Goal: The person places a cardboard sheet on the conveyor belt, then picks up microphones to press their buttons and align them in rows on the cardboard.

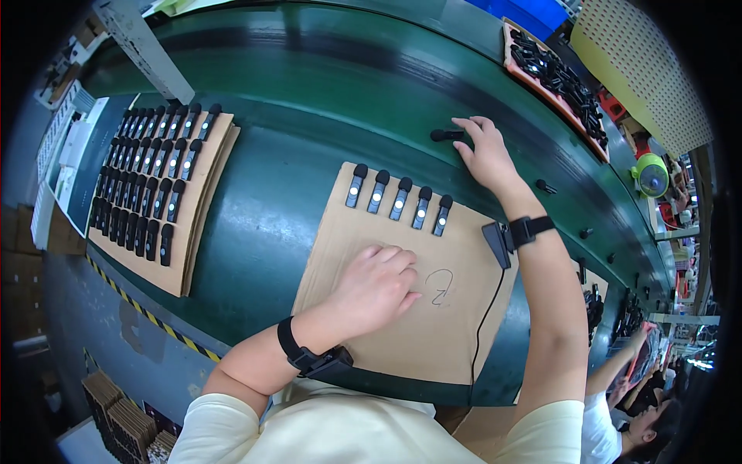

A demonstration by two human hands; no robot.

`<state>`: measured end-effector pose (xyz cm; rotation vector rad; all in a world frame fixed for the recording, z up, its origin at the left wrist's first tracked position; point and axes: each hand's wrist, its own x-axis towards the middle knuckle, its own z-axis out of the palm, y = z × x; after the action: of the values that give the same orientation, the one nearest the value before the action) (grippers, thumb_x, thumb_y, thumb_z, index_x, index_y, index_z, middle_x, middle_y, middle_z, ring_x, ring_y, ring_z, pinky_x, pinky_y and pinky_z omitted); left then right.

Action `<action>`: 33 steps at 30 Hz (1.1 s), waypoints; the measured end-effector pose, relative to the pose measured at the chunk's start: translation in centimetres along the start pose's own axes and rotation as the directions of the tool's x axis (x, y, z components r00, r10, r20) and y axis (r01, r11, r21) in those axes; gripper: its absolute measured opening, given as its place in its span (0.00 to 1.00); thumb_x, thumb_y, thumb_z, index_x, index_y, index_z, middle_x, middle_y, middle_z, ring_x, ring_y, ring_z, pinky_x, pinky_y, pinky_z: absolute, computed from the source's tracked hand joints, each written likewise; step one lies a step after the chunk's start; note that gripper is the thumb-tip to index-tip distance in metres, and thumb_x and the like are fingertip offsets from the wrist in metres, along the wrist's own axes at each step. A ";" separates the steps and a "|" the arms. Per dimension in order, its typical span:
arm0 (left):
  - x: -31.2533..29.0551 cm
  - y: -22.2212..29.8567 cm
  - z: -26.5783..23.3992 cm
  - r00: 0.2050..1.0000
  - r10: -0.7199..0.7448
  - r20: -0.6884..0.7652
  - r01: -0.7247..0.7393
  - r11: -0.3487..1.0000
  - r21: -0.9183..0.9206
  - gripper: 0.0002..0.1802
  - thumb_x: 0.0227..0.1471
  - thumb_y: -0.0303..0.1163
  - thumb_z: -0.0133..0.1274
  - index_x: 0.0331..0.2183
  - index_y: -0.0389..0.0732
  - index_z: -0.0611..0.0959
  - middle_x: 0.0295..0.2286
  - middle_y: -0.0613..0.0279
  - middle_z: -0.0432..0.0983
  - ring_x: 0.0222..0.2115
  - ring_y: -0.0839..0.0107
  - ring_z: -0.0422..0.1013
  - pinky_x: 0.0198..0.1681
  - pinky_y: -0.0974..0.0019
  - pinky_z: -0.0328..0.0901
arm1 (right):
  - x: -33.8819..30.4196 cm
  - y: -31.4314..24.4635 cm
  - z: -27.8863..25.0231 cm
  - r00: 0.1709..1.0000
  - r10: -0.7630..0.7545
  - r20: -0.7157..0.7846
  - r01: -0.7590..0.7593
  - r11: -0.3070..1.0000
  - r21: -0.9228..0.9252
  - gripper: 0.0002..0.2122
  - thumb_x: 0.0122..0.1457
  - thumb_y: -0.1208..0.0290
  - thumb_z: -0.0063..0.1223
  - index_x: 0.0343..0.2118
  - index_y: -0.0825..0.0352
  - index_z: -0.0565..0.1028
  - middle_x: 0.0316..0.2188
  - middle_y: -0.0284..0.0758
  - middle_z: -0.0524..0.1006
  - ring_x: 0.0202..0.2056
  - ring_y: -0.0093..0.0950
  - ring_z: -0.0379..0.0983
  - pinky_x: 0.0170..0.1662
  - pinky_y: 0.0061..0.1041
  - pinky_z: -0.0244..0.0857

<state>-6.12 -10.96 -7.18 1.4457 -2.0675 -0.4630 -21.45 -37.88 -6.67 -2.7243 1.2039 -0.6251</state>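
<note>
My right hand [487, 157] reaches over the green belt, thumb and fingers apart around the body of a small black microphone [446, 135] with a round foam head; no firm grip shows. My left hand [377, 283] lies palm down over a brown cardboard sheet [402, 340], fingers loosely curled, its underside hidden. Along the far edge of that sheet stand out five-like spaced microphones in one row, among them a leftmost one [356, 186] and a rightmost one [443, 215]. Each has a dark head pointing away from me and a pale round spot on its body.
At left, stacked cardboard [185, 255] carries several rows of microphones. More single microphones [546, 186] lie along the belt to the right. A pink tray [533, 77] at the far right holds a heap of black parts. A metal post [147, 54] rises far left; a person [607, 425] works at right.
</note>
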 end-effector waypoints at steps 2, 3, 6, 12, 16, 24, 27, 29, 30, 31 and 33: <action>0.0 0.1 0.0 1.000 0.005 -0.009 -0.005 1.000 0.000 0.10 0.44 0.34 0.64 0.30 0.40 0.83 0.41 0.62 0.76 0.46 0.63 0.70 0.51 0.57 0.64 | 1.3 0.3 0.4 0.998 0.018 0.059 -0.018 1.000 -0.003 0.12 0.55 0.74 0.60 0.42 0.68 0.75 0.46 0.43 0.73 0.49 0.42 0.70 0.52 0.36 0.66; 0.0 0.1 -0.1 1.000 0.011 -0.013 -0.011 1.000 -0.001 0.10 0.44 0.34 0.64 0.30 0.41 0.83 0.41 0.62 0.76 0.46 0.63 0.70 0.51 0.58 0.64 | 1.7 0.5 0.5 0.992 0.042 0.117 -0.040 0.999 -0.015 0.12 0.55 0.75 0.60 0.42 0.69 0.75 0.45 0.42 0.74 0.47 0.41 0.71 0.51 0.35 0.67; 0.1 0.0 -0.1 1.000 0.013 -0.010 -0.013 1.000 0.000 0.10 0.44 0.34 0.64 0.30 0.41 0.83 0.41 0.62 0.76 0.46 0.63 0.70 0.51 0.58 0.63 | 2.1 0.8 0.2 0.965 0.134 0.224 -0.148 0.988 0.050 0.12 0.56 0.75 0.60 0.42 0.69 0.75 0.42 0.40 0.76 0.42 0.36 0.73 0.47 0.31 0.69; 0.0 0.1 -0.1 1.000 0.003 0.008 -0.003 1.000 0.000 0.10 0.45 0.34 0.63 0.30 0.40 0.83 0.41 0.61 0.76 0.46 0.63 0.71 0.52 0.57 0.63 | -2.2 -3.8 -3.8 0.950 0.179 0.257 -0.292 0.803 0.519 0.09 0.58 0.78 0.58 0.41 0.71 0.75 0.31 0.30 0.77 0.32 0.20 0.73 0.38 0.20 0.69; -0.1 -0.1 -0.1 1.000 0.010 0.003 -0.010 1.000 0.016 0.11 0.45 0.35 0.63 0.31 0.40 0.83 0.41 0.61 0.76 0.46 0.63 0.70 0.52 0.57 0.63 | -9.6 -8.9 -5.9 0.937 0.256 0.240 -0.312 0.295 0.903 0.09 0.65 0.73 0.50 0.44 0.71 0.75 0.30 0.31 0.76 0.30 0.18 0.71 0.35 0.18 0.67; 0.6 1.1 -1.5 0.996 -0.039 -0.080 0.029 0.993 -0.115 0.15 0.45 0.32 0.64 0.37 0.39 0.82 0.39 0.62 0.78 0.41 0.62 0.74 0.49 0.58 0.63 | -19.6 -13.1 -6.9 0.894 0.386 0.226 -0.333 0.236 0.913 0.13 0.70 0.69 0.43 0.44 0.74 0.77 0.31 0.35 0.78 0.29 0.19 0.72 0.34 0.18 0.67; 0.5 1.6 -2.0 0.988 -0.058 -0.143 -0.019 0.873 -0.487 0.17 0.44 0.27 0.66 0.40 0.40 0.83 0.37 0.60 0.79 0.38 0.60 0.74 0.52 0.57 0.64 | -20.6 -13.4 -5.9 0.881 0.406 0.244 -0.324 0.142 0.935 0.13 0.69 0.70 0.45 0.44 0.74 0.77 0.32 0.36 0.79 0.30 0.19 0.73 0.34 0.19 0.68; 0.4 1.4 -1.9 0.986 0.010 -0.166 -0.084 0.892 -0.444 0.17 0.44 0.27 0.66 0.40 0.40 0.83 0.37 0.60 0.80 0.37 0.61 0.75 0.52 0.56 0.64 | -21.0 -13.6 -5.4 0.881 0.388 0.272 -0.319 0.061 0.946 0.10 0.67 0.72 0.49 0.44 0.74 0.77 0.33 0.35 0.79 0.31 0.19 0.74 0.35 0.19 0.68; 0.4 1.2 -1.8 0.978 0.072 -0.195 -0.147 0.903 -0.403 0.18 0.44 0.27 0.66 0.40 0.40 0.83 0.36 0.60 0.80 0.36 0.62 0.75 0.52 0.55 0.64 | -21.1 -13.8 -5.3 0.878 0.396 0.269 -0.315 0.054 0.947 0.10 0.67 0.72 0.49 0.44 0.74 0.77 0.33 0.35 0.79 0.31 0.19 0.74 0.35 0.19 0.68; 0.4 1.1 -1.8 0.966 0.132 -0.223 -0.207 0.909 -0.362 0.18 0.44 0.27 0.66 0.40 0.41 0.82 0.36 0.60 0.81 0.36 0.62 0.76 0.53 0.54 0.64 | -21.2 -14.2 -5.3 0.891 0.395 0.225 -0.280 0.087 0.956 0.09 0.65 0.74 0.52 0.44 0.74 0.77 0.33 0.35 0.79 0.31 0.20 0.74 0.36 0.19 0.69; 0.4 1.2 -1.7 0.965 0.155 -0.214 -0.224 0.907 -0.355 0.18 0.43 0.27 0.66 0.40 0.41 0.82 0.35 0.60 0.81 0.35 0.62 0.76 0.53 0.54 0.64 | -21.4 -14.7 -5.2 0.910 0.390 0.138 -0.212 0.154 0.965 0.09 0.60 0.77 0.58 0.43 0.73 0.77 0.33 0.36 0.80 0.33 0.22 0.75 0.37 0.20 0.70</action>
<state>-6.02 -10.81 -5.07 1.0092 -1.8283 -0.5883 -26.38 -11.93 -5.29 -1.2782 0.8183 -1.0516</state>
